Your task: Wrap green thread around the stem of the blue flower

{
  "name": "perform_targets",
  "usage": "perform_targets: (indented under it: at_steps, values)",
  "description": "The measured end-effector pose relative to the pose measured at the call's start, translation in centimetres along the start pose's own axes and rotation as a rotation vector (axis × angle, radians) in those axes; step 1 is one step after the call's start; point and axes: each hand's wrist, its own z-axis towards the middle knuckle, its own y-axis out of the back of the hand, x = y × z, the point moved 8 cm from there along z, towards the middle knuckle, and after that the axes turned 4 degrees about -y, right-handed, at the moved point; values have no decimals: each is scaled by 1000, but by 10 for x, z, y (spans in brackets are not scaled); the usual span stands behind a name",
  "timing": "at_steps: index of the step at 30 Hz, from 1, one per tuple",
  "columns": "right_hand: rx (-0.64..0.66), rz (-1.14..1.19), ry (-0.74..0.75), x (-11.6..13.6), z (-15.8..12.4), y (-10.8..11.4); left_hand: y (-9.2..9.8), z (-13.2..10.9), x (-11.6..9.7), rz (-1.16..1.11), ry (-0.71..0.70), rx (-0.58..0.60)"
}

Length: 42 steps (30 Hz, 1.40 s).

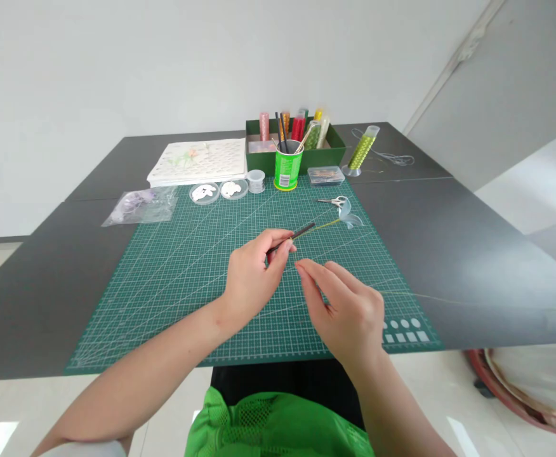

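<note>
Two hands work above a green cutting mat [173,273] on the dark tabletop [478,254]. The left hand [252,270] has its grip closed on a slim dark stick [304,231] and, alongside it, the thin yellow-green stem [326,224] of a flower piece with translucent pale blue petals [353,221]. That piece points away to the right, its petals near the mat's right edge, just beside or overlapping the small scissors [332,201]. The right hand [347,304] sits close by, thumb and forefinger pinched together on a fine yellow-green thread [430,297] — its line shows past the hand, trailing over the tabletop to the right.

At the back, a bright green can [285,181] holds sticks in front of a dark green box [259,162] with colored thread spools. Right of the can lie a clear plastic case [325,176] and an upright, tilted-looking yellow-green spool [362,151]. To its left are a small lidded jar [256,182], two round dishes [204,202] of white pieces, a stack of white sheets [230,166] and — farther left — a clear plastic bag [158,209] with something purple inside.
</note>
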Motion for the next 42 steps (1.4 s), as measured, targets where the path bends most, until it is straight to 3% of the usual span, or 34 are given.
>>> perform_targets:
  at_steps: [4, 10, 13, 17, 22, 29, 33, 36, 42]
  values:
    - [197, 158, 3, -4, 3, 4, 0, 0, -1, 12, 1, 10]
    - [596, 410, -19, -4, 30, 9, -2, -3, -10, 99, -117, 48]
    - [747, 361, 94, 1, 40, 12, -1, -3, -12, 69, -107, 65]
    - [882, 244, 283, 7, 31, 8, 1, -1, -9, -76, -5, 67]
    - [897, 155, 312, 5, 16, 3, -2, 2, -2, -227, 93, 95]
    - [791, 247, 261, 11, 16, 8, 0, 1, -4, -181, 63, 88]
    - [715, 378, 202, 14, 37, 19, 1, 0, -11, -72, -52, 100]
    - [736, 461, 162, 13, 63, 23, -3, -2, -20, 63, -208, 136]
    - [817, 415, 79, -17, 114, -3, -5, -6, -32, 38, -364, 164]
